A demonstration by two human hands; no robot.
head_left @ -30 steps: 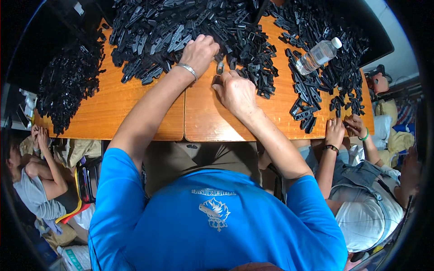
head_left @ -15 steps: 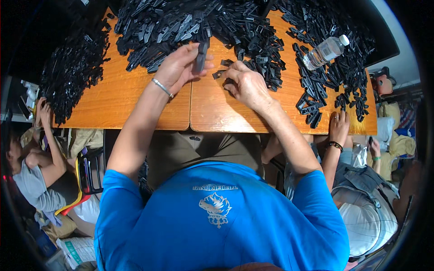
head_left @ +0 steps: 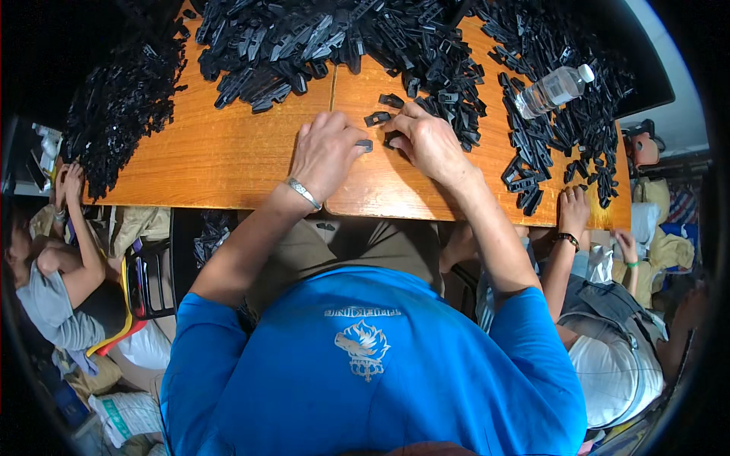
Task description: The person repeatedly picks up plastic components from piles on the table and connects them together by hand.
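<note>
My left hand (head_left: 325, 158), palm down and closed, holds a long black plastic part (head_left: 365, 145); only its end shows past the fingertips. Just to the right, my right hand (head_left: 435, 150) pinches a small black plastic piece (head_left: 392, 139), mostly hidden under the fingers. Two loose small black pieces (head_left: 376, 118) lie by its fingertips on the wooden table (head_left: 228, 163). A pile of the small pieces (head_left: 455, 114) sits right beyond that hand. Farther away, a large heap of long black parts (head_left: 281, 45) spreads along the table.
Another heap of black pieces (head_left: 125, 114) covers the table's left end. More black parts (head_left: 532, 152) lie at the right, with a clear plastic bottle (head_left: 553, 91) resting on them. A co-worker's hand (head_left: 574, 209) is at the right edge; another co-worker's hands (head_left: 70, 182) are far left.
My left hand has come nearer and turned palm down, bringing the long part close to my right hand. My right hand has shifted slightly right and nearer.
</note>
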